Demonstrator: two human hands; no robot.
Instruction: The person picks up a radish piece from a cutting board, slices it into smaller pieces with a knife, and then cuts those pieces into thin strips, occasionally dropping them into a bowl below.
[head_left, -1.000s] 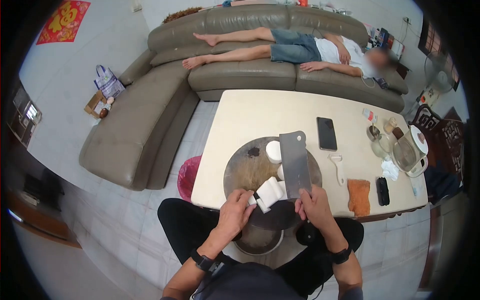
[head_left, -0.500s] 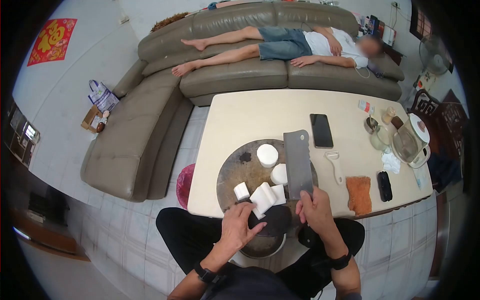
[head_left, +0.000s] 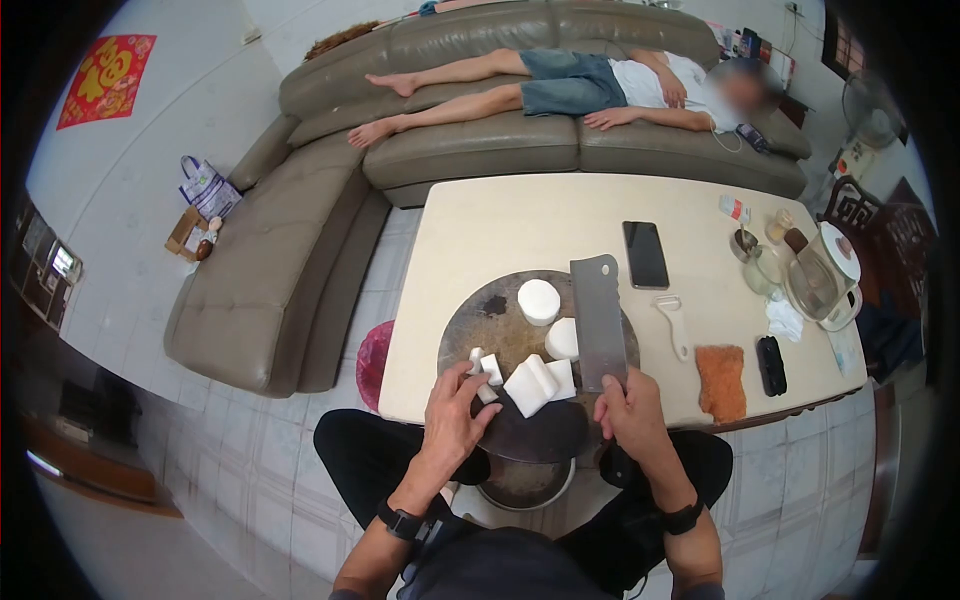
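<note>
A round wooden chopping board (head_left: 500, 345) lies at the table's front edge, its near part dark. With my right hand (head_left: 636, 415) I grip a broad cleaver (head_left: 598, 325), its blade pointing away over the board's right side. My left hand (head_left: 455, 418) is at the board's left edge, thumb and fingers closed on a small piece of white radish (head_left: 485, 393). Beside those fingers stands a cut radish chunk (head_left: 491, 369). Larger slabs of radish (head_left: 530, 387) lean together mid-board. A thick radish round (head_left: 539, 302) sits farther back; another radish round (head_left: 562, 340) is partly behind the blade.
On the table (head_left: 480, 220) are a phone (head_left: 645, 255), a peeler (head_left: 674, 325), an orange cloth (head_left: 720, 383), a black case (head_left: 770, 365) and a glass pot (head_left: 815, 285). Below the board is a metal bowl (head_left: 527, 490). Someone lies on the sofa (head_left: 470, 150) behind.
My left hand has moved left, away from the radish slabs, with a small piece between its fingers. The cleaver stays in my right hand, nearly still.
</note>
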